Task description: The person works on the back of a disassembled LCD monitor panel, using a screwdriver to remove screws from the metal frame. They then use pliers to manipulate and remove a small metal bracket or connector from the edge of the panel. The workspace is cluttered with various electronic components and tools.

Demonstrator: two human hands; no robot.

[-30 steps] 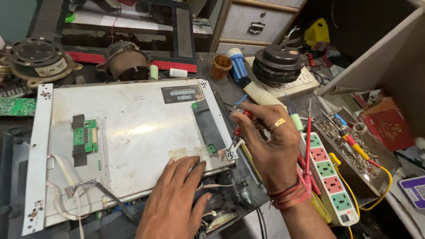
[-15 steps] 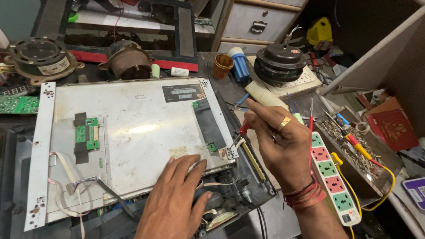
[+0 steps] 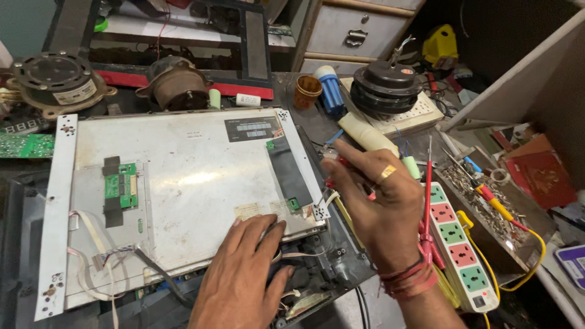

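Your left hand (image 3: 244, 274) lay flat, holding nothing, steadying the panel (image 3: 183, 183). Your right hand (image 3: 381, 204) gripped a screwdriver (image 3: 365, 135); its tip was hidden, so it needed squaring before turning.

Single head-worn view, looking steeply down and forward over cluttered workbench. Close range: large silver metal display panel (image 3: 183, 195) fills left-centre, left hand (image 3: 244, 274) and right hand (image 3: 378, 207) low in frame, white multi-socket power strip (image 3: 457, 244) right.
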